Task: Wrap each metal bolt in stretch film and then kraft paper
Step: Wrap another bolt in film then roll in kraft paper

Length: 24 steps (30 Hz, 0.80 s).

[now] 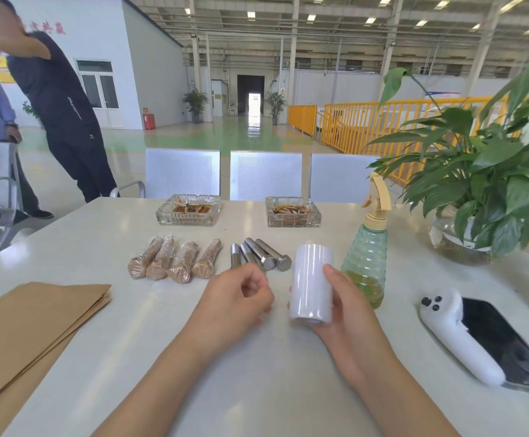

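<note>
Stretch film roll [311,283] stands upright in the right hand [340,313], whose grip is wrapped round it, thumb at the roll's near side and fingers behind. Left hand [236,299], just beside the roll, has its fingers curled, thumb meeting fingertips; whether it pinches a film edge cannot be told. Beyond the left hand lie four bare metal bolts [258,254] on the desk [130,326], and further to that hand's left four paper-wrapped bolts [171,259]. Kraft paper sheets [33,326] lie well apart on the same side. Judged step: freeing the film's loose end. Best done by steadying the roll, finding the seam with a fingernail, and peeling evenly so the film does not tear or cling to itself.
</note>
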### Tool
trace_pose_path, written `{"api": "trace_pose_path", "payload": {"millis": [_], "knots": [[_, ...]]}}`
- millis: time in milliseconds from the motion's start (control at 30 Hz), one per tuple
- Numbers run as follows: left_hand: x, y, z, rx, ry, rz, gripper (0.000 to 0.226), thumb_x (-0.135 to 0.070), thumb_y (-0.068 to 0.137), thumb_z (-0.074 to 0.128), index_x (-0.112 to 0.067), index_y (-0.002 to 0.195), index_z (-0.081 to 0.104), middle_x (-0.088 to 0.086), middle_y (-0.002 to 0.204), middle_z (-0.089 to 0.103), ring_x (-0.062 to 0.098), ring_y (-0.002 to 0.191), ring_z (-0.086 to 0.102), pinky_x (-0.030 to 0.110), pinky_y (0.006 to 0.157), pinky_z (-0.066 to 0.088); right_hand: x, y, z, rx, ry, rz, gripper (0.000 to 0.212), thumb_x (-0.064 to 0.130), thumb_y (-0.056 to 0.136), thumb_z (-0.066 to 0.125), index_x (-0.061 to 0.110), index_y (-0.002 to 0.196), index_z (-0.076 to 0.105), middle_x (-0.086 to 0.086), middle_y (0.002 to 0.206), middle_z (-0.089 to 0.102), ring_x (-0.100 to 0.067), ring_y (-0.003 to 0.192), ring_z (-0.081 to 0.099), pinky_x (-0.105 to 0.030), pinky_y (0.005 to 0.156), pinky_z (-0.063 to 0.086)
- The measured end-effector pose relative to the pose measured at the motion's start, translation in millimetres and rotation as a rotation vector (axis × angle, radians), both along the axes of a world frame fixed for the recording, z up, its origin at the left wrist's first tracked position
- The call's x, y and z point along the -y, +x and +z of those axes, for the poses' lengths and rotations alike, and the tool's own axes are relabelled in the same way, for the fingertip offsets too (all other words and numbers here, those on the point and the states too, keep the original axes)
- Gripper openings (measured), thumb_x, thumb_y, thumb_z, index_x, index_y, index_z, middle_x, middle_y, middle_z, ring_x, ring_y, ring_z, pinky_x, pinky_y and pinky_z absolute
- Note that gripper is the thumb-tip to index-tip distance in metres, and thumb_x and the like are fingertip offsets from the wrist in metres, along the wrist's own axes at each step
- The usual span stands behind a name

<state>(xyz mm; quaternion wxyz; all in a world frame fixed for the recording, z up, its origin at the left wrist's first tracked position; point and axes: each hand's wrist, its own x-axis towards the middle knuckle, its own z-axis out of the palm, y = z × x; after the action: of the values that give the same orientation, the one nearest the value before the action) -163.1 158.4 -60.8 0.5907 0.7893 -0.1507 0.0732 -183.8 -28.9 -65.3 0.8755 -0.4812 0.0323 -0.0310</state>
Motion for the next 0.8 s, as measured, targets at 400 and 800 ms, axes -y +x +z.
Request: {"api": "trace_pose_path", "payload": {"millis": [400, 800], "knots": [[3, -4, 5, 0.235, 0.048, -0.094, 0.038, 0.008, 0.087, 0.054, -0.021, 0.080, 0.076, 0.007, 0.086, 0.061, 0.023, 0.077, 0.062, 0.030, 0.067, 0.057, -1, 2, -2, 0.046, -0.028, 0.035, 0.035, 0.031, 0.099, 0.062, 0.008, 0.127, 0.064, -0.007, 0.099, 0.073, -0.020, 0.096, 0.071, -0.042, 0.079, 0.058], [3, -8, 1, 0.399, 0.330, 0.133, 0.009, -0.020, 0.087, 0.075, -0.028, 0.085, 0.072, -0.010, 0.084, 0.065, 0.011, 0.084, 0.065, 0.023, 0.066, 0.054, -8, -3, -6, 0.108, -0.315, -0.061, 0.027, 0.035, 0.097, 0.066, 0.033, 0.125, 0.064, -0.001, 0.112, 0.077, -0.022, 0.105, 0.074, -0.056, 0.101, 0.054]]}}
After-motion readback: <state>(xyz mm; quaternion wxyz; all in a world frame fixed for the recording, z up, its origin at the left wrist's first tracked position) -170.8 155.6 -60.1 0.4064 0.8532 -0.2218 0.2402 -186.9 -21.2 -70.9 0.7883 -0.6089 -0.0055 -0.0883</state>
